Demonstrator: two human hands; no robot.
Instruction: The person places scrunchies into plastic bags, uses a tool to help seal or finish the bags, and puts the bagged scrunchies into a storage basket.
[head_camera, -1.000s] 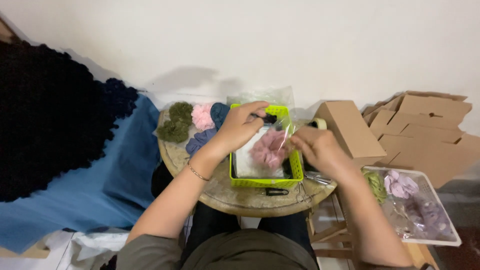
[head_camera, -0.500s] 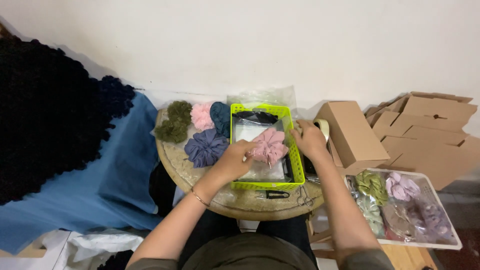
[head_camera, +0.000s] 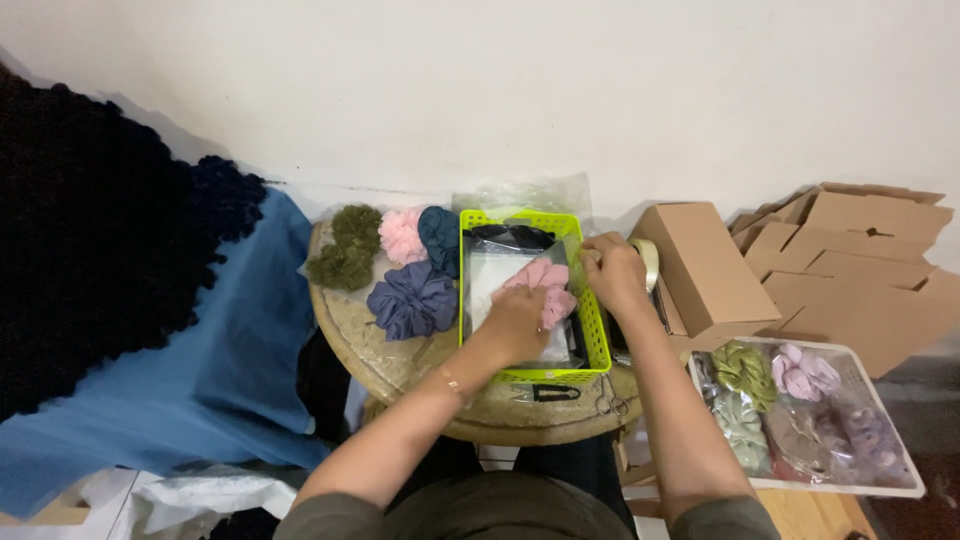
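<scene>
Lime-green plastic basket (head_camera: 597, 340) stands at the middle of a small round table (head_camera: 400, 365), seen from above. Inside it lies a pink scrunchie (head_camera: 545, 285) on a clear packet with a white card (head_camera: 490, 280), over something black at the far end.

Left hand (head_camera: 515, 325): palm down inside the basket, fingers loosely bent, resting on the near edge of the pink scrunchie and the packet beneath it; whether it pinches anything cannot be told. Right hand (head_camera: 612, 272): at the basket's right rim, fingers curled and pinched on a thin clear strip or film beside a roll of tape (head_camera: 650, 262); what exactly is pinched is too small to tell.

Progress, as a judgement: one scrunchie is in the basket with its packet, apparently mid-packing. Along the table's left edge lie a purple scrunchie (head_camera: 412, 300), two olive ones (head_camera: 345, 250), a pale pink one (head_camera: 402, 234) and a dark teal one (head_camera: 440, 238), all unbagged. Several bagged scrunchies fill a white tray (head_camera: 905, 488) off the table's right side.

Small scissors (head_camera: 608, 404) and a black tool (head_camera: 545, 393) rest at the table's near edge. Cardboard boxes (head_camera: 700, 265) stand to the right.
</scene>
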